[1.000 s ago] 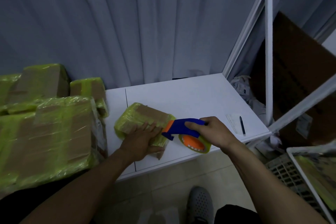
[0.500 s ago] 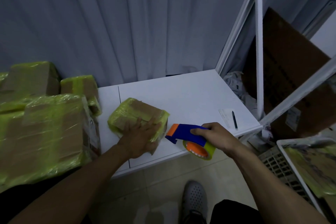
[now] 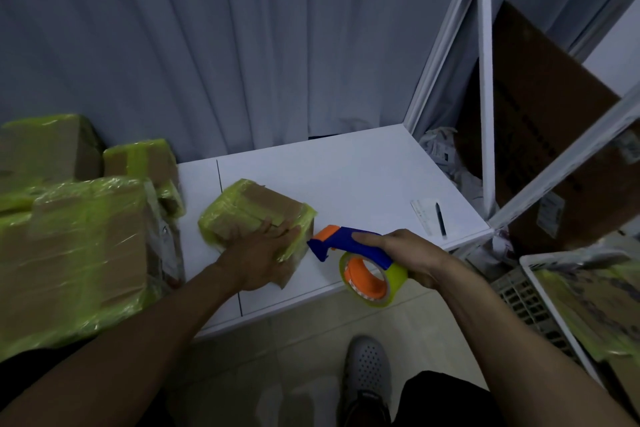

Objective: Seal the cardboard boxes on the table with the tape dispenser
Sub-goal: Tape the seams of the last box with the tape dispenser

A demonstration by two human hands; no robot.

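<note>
Pulled back from the small box [image 3: 249,210] since a second earlier, the tape dispenser [image 3: 349,244] no longer touched the box's near right corner. Its blue and orange nose sat just beside that corner with a narrow gap between them. The right hand [image 3: 412,258] had its fingers curled round the blue handle. The roll of yellow-green tape [image 3: 372,279], with its orange core, hung below the handle over the front edge of the white surface [image 3: 346,177]. The left hand [image 3: 259,253] had stayed where it was, lying flat on the near part of the box's top with its fingers straight and close together, gripping nothing.

The small box lay on the surface near its front edge, left of the middle, with brown cardboard showing between bands of yellow-green tape along its edges. To its left stood a large box [image 3: 76,253] wrapped in the same tape, with a smaller taped box [image 3: 142,159] behind it by the grey curtain [image 3: 207,45]. Near the surface's right edge a black pen [image 3: 440,218] lay just beside a slip of paper [image 3: 423,215], well apart from the small box. A white metal frame [image 3: 485,80] rose at the right-hand corner, and a brown cardboard sheet [image 3: 540,114] stood behind it. On the tiled floor below, a grey perforated shoe [image 3: 367,378] showed between the forearms.
</note>
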